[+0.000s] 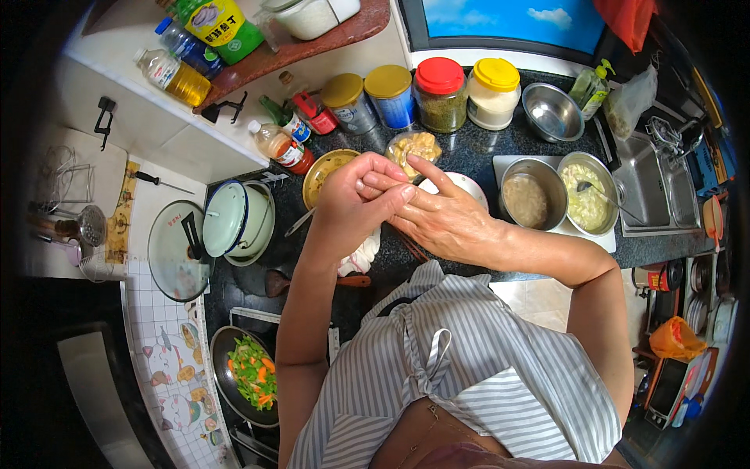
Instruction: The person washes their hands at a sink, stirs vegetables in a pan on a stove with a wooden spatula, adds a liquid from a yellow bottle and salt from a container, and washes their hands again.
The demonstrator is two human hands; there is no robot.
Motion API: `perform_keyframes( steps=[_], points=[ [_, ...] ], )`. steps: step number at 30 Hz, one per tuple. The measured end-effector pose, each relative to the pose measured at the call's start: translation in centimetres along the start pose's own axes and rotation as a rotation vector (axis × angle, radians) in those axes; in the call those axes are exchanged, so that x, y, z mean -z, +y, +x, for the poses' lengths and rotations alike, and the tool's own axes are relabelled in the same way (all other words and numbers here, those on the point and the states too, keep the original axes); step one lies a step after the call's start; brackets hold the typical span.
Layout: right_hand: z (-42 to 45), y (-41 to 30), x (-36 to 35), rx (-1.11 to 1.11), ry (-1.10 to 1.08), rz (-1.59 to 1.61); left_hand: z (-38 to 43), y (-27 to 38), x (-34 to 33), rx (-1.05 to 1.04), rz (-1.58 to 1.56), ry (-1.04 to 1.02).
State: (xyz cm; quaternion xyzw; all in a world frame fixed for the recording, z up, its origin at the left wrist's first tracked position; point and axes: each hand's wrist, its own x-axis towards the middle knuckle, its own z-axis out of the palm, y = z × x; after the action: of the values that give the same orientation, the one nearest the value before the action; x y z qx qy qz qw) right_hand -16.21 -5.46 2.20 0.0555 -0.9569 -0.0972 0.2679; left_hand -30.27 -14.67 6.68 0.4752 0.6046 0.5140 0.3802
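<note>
In front of the striped apron my left hand and my right hand are pressed together above the counter. The left fingers and thumb close around the right fingers, while the right index finger points up and away. Whether anything lies between the palms is hidden. Behind the left hand, a yellow bowl is partly covered. A clear container of golden pieces stands just past the fingertips. Beside it, the right hand covers part of a white plate. Below the hands are a white cloth and brown chopsticks.
To the right are a steel pot of cloudy liquid, a pot of pale chopped food and a sink. At left stand an enamel pot, a glass lid and a pan of cut vegetables. Jars line the back.
</note>
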Motion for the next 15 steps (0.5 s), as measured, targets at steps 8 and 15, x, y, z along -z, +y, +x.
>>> perform_keyframes(
  steps=[8, 15],
  points=[
    [0.6, 0.0, 0.0, -0.095, 0.018, 0.307, 0.4, -2.0, 0.1, -0.099, -0.134, 0.126],
    [0.6, 0.0, -0.3, -0.353, 0.113, 0.372, -1.6, -4.4, -0.4, -0.026, -0.739, 0.035]
  ],
)
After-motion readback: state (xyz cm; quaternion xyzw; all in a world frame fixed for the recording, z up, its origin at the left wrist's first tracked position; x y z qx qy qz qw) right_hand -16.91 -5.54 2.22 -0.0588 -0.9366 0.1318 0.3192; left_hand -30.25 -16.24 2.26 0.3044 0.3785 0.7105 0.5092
